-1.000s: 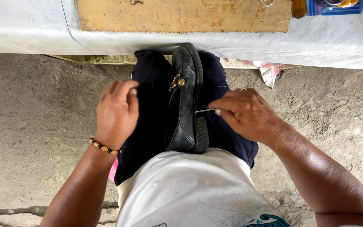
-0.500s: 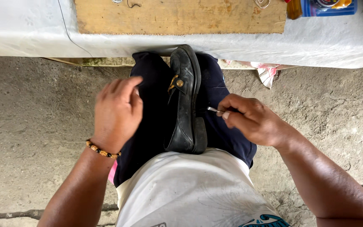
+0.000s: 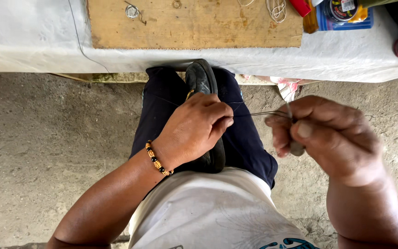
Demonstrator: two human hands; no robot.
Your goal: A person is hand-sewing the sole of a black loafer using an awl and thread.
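Grey concrete floor (image 3: 47, 152) fills the lower part of the view, and at twelve o'clock a table under a white cloth (image 3: 346, 60) carries a bare wooden board (image 3: 194, 23). Below it the person's lap, in dark blue trousers (image 3: 247, 143) and a white shirt (image 3: 208, 212), holds a black shoe (image 3: 202, 80) standing on edge between the thighs, its toe pointing to twelve o'clock. The right hand (image 3: 332, 138), at three o'clock from the shoe and clear of it, is closed in a fist around a thin metal awl or needle (image 3: 266, 113) whose shaft reaches toward nine o'clock; its handle is buried in the fist. The left hand (image 3: 194, 129) lies curled over the middle of the shoe, fingers bent and pressed on its upper, fingertips near the tool's tip. A beaded bracelet (image 3: 157, 159) circles that wrist. The left hand hides most of the shoe, the tool's point cannot be made out, and small items at the table's far edge are cut off.
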